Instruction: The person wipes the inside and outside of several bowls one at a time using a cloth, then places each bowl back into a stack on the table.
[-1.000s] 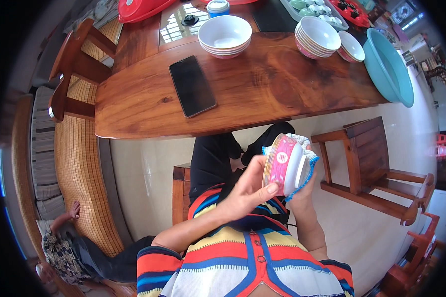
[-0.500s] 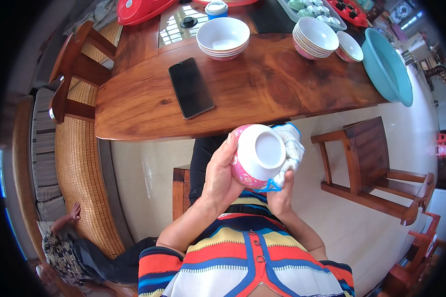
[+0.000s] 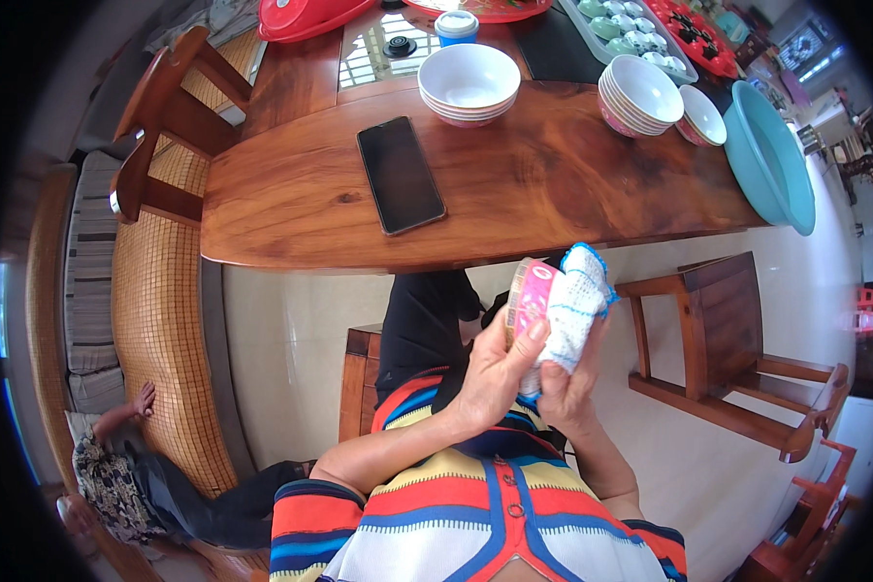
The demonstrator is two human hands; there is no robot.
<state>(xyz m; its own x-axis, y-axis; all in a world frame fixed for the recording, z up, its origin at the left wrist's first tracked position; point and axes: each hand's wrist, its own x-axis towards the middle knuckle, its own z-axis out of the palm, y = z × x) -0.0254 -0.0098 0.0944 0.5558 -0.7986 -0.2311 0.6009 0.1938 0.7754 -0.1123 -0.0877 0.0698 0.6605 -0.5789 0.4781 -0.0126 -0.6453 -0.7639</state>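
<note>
**Pink bowl (image 3: pixel 530 303) and white cloth (image 3: pixel 574 315) in hand, just off wooden table (image 3: pixel 291 213)**

Held above the lap, on the wearer's side of the table's near edge and right of its middle, tipped onto one side with rim facing left. Clamped around the rim side with the left hand (image 3: pixel 493 376), thumb pressed to the patterned outer wall, other fingers mostly hidden behind. Pinched over the base with the right hand (image 3: pixel 570 390), thumb flat on the blue-edged cloth, remaining fingers partly out of sight behind, spacing impossible to tell.

On the table, left of its middle and close to its near edge, a dark phone (image 3: pixel 402 175). Farther back on the table, near its middle, a stack of white-lined bowls (image 3: pixel 468 82); toward its right end, a second stack (image 3: pixel 640 95) with a smaller bowl (image 3: pixel 701 116) just beside. At the table's right end, a teal basin (image 3: pixel 768 160). Below that end, on the pale floor, a wooden chair (image 3: pixel 723 335). Well to the table's left, on a woven-mat couch (image 3: pixel 165 339), a resting hand (image 3: pixel 144 400) of another person.
</note>
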